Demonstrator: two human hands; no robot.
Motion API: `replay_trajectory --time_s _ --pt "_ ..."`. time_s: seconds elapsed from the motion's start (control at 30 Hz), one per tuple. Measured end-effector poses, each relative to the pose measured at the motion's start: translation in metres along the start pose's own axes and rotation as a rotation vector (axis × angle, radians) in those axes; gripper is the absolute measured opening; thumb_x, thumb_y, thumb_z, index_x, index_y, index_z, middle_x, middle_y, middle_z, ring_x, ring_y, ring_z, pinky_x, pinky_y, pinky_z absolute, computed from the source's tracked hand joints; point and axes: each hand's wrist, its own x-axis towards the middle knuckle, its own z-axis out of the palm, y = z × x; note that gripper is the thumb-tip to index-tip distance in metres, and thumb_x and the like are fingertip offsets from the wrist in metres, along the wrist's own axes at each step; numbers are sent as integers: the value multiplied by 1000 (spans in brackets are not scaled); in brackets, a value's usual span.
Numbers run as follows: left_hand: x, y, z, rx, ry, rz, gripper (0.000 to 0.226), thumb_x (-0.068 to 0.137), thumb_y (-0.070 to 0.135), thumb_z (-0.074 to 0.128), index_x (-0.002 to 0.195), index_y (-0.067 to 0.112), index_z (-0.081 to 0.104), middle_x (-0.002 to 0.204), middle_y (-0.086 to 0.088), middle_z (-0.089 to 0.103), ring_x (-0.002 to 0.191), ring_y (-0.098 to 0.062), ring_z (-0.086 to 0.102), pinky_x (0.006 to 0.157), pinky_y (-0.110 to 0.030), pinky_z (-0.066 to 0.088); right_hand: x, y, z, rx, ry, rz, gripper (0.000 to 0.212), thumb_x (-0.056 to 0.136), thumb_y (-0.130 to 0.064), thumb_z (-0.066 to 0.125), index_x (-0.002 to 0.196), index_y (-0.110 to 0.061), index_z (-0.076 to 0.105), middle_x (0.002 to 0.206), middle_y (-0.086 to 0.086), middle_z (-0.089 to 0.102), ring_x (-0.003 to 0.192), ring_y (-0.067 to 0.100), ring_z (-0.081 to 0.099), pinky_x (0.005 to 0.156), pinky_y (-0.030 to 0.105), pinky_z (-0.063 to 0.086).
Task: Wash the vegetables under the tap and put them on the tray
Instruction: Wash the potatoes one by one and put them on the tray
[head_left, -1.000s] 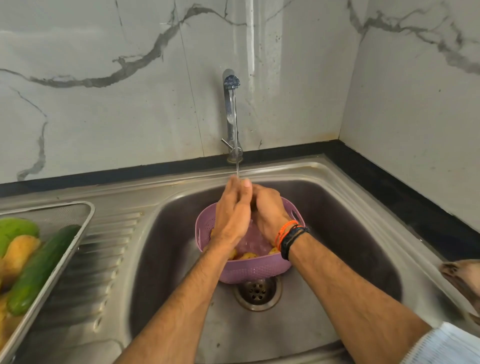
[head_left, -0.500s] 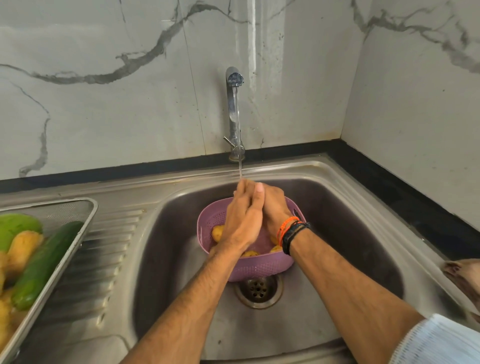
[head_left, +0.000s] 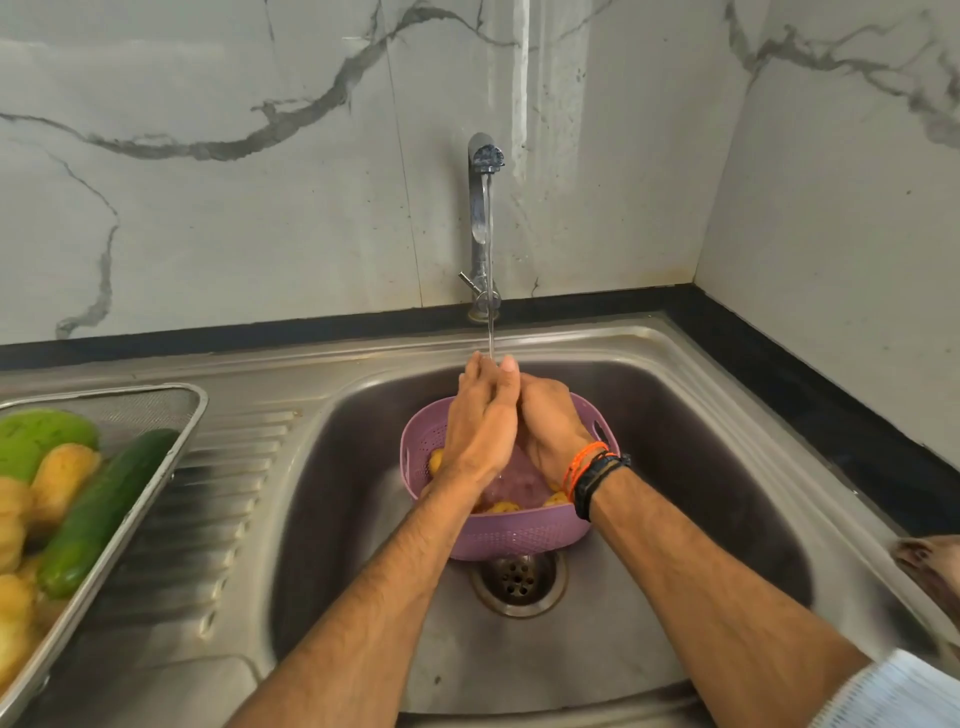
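My left hand (head_left: 480, 431) and right hand (head_left: 550, 421) are pressed together under the thin water stream (head_left: 490, 332) from the tap (head_left: 480, 218). The left palm lies over the cupped right hand, hiding whatever is between them. Below them a purple colander (head_left: 519, 538) sits in the sink (head_left: 675, 467), with yellow potatoes (head_left: 501, 506) and water in it. At the left, a metal mesh tray (head_left: 156, 499) on the drainboard holds a cucumber (head_left: 98, 514), a green vegetable (head_left: 36, 436) and several potatoes (head_left: 62, 478).
The drain (head_left: 518, 579) shows just in front of the colander. A ribbed drainboard (head_left: 228, 493) lies between tray and basin. Marble walls close off the back and right. A brown object (head_left: 930, 561) sits at the sink's right edge.
Both hands stayed together over the colander and shifted slightly up toward the stream, rubbing against each other. The tray and its vegetables have not moved.
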Motion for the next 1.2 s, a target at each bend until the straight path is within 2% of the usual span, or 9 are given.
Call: replay_trajectory --time_s 0.13,0.33,0.43,0.5,0.7,0.83,0.9,1.0,1.2 --pt "-8 2 5 3 -42 20 60 105 50 28 156 18 26 166 0 15 153 -17 11 125 -41 12 2 -4 1 -1 68 5 18 96 -12 58 85 -5 71 92 18 74 99 37 70 91 47 56" --pt "1 -1 1 -60 21 -47 66 102 58 29 155 19 31 162 0 27 149 -17 25 124 -39 18 -1 -2 0 18 26 3 21 97 -8 54 93 -8 74 99 13 75 99 25 71 85 34 57" --pt "-6 0 2 -53 4 -18 58 105 49 31 153 16 34 163 1 26 150 -15 21 121 -26 12 1 -3 0 -32 41 21 20 99 -12 52 87 -7 67 91 10 72 90 25 69 88 42 56" --pt "-10 2 7 -38 -30 12 56 106 46 29 153 17 34 163 1 24 151 -17 18 122 -30 13 4 -3 -2 -19 90 32 21 95 -10 55 79 -6 68 86 14 71 94 36 70 93 49 55" --pt "9 -15 2 -128 30 -92 71 87 65 38 145 25 49 153 1 45 142 -17 40 120 -43 30 5 1 -1 57 71 42 21 95 -7 57 109 -3 72 102 15 75 100 27 71 87 38 58" --pt "13 -17 -2 -393 71 -195 28 101 17 53 126 24 63 125 10 61 117 -8 55 106 -27 41 -1 -5 0 60 78 63 24 97 -1 49 110 -1 70 104 20 72 97 27 69 83 35 59" --pt "16 -18 -3 -485 74 -231 33 99 -1 51 112 25 67 110 4 66 106 -11 58 100 -28 45 -2 -8 -1 69 73 94 25 98 -3 46 109 -3 68 113 23 69 107 31 66 91 40 56" --pt "19 -21 -8 -610 64 -304 51 94 -8 54 143 9 49 133 -13 61 122 -25 59 109 -42 46 -1 -10 -5 76 72 129 34 101 -6 39 127 0 60 123 22 65 115 33 62 97 43 53" --pt "16 -20 -11 -580 40 -304 64 84 -18 62 142 8 49 123 -12 65 117 -25 62 106 -42 48 -8 -15 -5 37 49 116 37 101 0 33 127 -1 59 123 21 65 117 33 61 98 41 52"
